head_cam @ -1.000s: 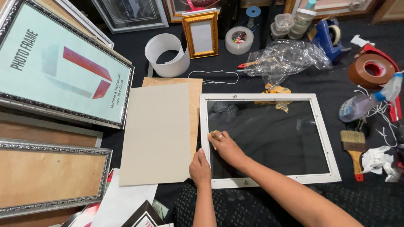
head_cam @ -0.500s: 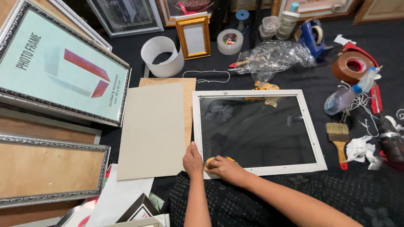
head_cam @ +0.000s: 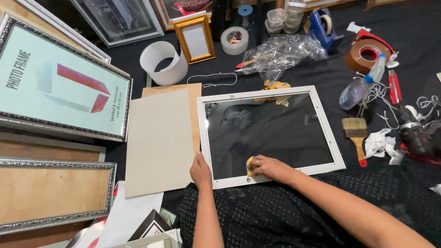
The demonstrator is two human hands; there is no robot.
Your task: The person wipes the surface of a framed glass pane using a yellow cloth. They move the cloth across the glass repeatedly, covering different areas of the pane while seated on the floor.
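A white picture frame (head_cam: 328, 138) with a dark glass pane (head_cam: 271, 133) lies flat on the black cloth in front of me. My right hand (head_cam: 268, 167) presses a small yellow cloth (head_cam: 251, 164) onto the glass near the frame's lower edge. My left hand (head_cam: 201, 171) rests on the frame's lower left corner and holds it down. A grey cardboard sheet (head_cam: 158, 142) lies just left of the frame.
Large framed pictures (head_cam: 59, 82) lie at the left. Behind the frame are a white tape roll (head_cam: 161, 62), a small gold frame (head_cam: 195, 39) and crumpled clear plastic (head_cam: 280, 53). At the right lie a spray bottle (head_cam: 360, 82), a paintbrush (head_cam: 356, 133), brown tape (head_cam: 367, 53) and a drill (head_cam: 415, 133).
My right hand has slid the yellow cloth down the glass from the upper left area to the lower edge. My left hand stays at the lower left corner.
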